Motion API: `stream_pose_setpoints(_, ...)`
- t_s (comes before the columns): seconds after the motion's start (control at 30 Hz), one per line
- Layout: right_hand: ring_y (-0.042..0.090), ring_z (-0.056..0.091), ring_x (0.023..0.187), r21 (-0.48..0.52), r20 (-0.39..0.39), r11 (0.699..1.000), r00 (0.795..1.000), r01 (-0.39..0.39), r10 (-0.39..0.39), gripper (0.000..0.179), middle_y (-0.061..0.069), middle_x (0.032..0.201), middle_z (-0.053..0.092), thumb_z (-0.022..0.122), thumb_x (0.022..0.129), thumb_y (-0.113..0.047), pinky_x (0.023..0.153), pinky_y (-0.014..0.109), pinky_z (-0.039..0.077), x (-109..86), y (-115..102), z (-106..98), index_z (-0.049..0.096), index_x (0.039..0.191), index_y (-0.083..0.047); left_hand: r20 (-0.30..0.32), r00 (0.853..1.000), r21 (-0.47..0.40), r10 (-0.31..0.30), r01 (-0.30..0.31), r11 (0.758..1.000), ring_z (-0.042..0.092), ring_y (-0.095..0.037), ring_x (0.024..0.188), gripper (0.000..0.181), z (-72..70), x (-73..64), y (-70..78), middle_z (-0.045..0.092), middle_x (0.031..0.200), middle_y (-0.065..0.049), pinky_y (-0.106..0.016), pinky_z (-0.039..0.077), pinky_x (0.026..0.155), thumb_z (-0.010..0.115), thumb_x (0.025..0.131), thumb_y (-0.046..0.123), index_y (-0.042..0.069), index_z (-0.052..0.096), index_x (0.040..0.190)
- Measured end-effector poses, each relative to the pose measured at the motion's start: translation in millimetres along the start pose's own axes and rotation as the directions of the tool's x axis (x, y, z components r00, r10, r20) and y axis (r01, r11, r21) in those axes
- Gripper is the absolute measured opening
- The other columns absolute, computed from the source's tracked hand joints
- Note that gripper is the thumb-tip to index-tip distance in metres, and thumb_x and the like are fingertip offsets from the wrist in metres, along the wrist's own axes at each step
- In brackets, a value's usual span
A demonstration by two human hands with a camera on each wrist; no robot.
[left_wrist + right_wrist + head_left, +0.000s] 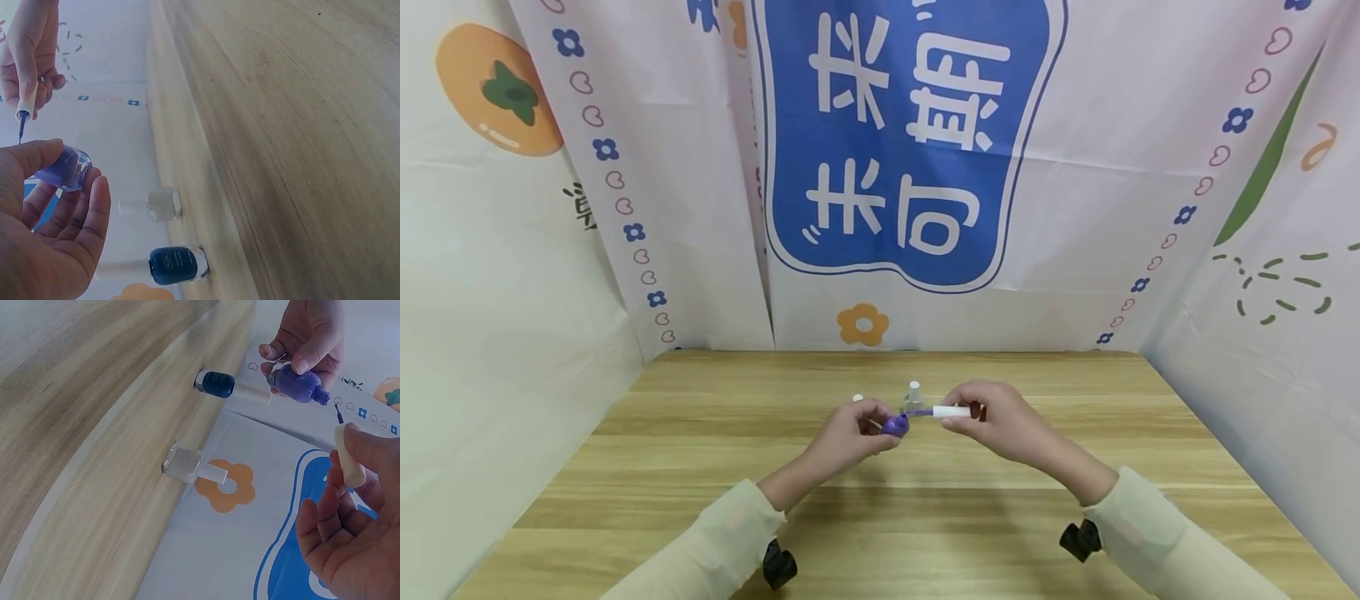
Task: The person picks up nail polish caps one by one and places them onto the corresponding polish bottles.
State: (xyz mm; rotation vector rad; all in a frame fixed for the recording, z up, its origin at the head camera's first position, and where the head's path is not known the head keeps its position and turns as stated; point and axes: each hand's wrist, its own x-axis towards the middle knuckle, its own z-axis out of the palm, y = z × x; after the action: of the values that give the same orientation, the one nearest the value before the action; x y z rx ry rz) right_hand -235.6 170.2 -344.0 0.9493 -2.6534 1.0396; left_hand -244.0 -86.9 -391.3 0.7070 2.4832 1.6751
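Observation:
My left hand pinches a purple nail polish bottle between thumb and fingers. The bottle is uncapped and tilted, its threaded neck toward the right hand. Between the thumb and fingers of my right hand is the white brush cap, its thin brush coated purple. In the right wrist view the brush tip is just outside the bottle's mouth, with a small gap. Both hands are raised above the table.
On the wooden table, beyond the hands, stand two capped nail polish bottles: a dark teal one and a clear one, both with white caps. Printed white cloth hangs behind the table and at its sides.

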Motion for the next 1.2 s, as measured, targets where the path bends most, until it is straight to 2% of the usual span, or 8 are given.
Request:
stream_pose_setpoints(0.77, 0.01, 0.048, 0.067, -0.069, 0.021, 0.997, 0.999, 0.043, -0.042, 0.009, -0.01, 0.079, 0.056, 0.075, 0.086, -0.016, 0.056, 0.025, 0.045, 2.7, -4.6, 2.2, 0.07, 0.093, -0.017, 0.021, 1.0, 0.031, 0.019, -0.02, 0.999, 0.062, -0.018, 0.076, 0.017, 3.2, 0.6, -1.6, 0.066, 0.092, -0.004, -0.028, 0.055, 0.064, 0.076, 0.083, 0.005, 0.005, 0.068, 0.098)
stream_pose_setpoints(0.93, 0.01, 0.049, 0.067, -0.035, 0.018, 0.999, 0.999, 0.042, -0.042, 0.009, -0.009, 0.079, 0.057, 0.076, 0.086, -0.017, 0.056, 0.024, 0.045, 4.2, -5.2, 4.4, 0.07, 0.093, -0.015, 0.025, 1.0, 0.042, 0.012, -0.013, 0.999, 0.061, -0.018, 0.075, 0.017, 5.2, 1.3, -3.5, 0.066, 0.091, -0.003, -0.029, 0.054, 0.064, 0.077, 0.083, 0.006, 0.006, 0.069, 0.097)
stream_pose_setpoints(1.2, 0.013, 0.051, 0.068, 0.082, 0.012, 0.997, 1.0, 0.014, -0.015, 0.01, -0.005, 0.082, 0.06, 0.075, 0.086, -0.018, 0.055, 0.025, 0.046, 6.6, -6.6, 9.8, 0.069, 0.092, -0.013, 0.035, 0.999, 0.034, 0.023, -0.024, 0.999, 0.062, -0.017, 0.074, 0.016, 9.8, 1.5, -3.4, 0.067, 0.09, -0.002, -0.027, 0.054, 0.061, 0.077, 0.082, 0.006, 0.006, 0.069, 0.096)
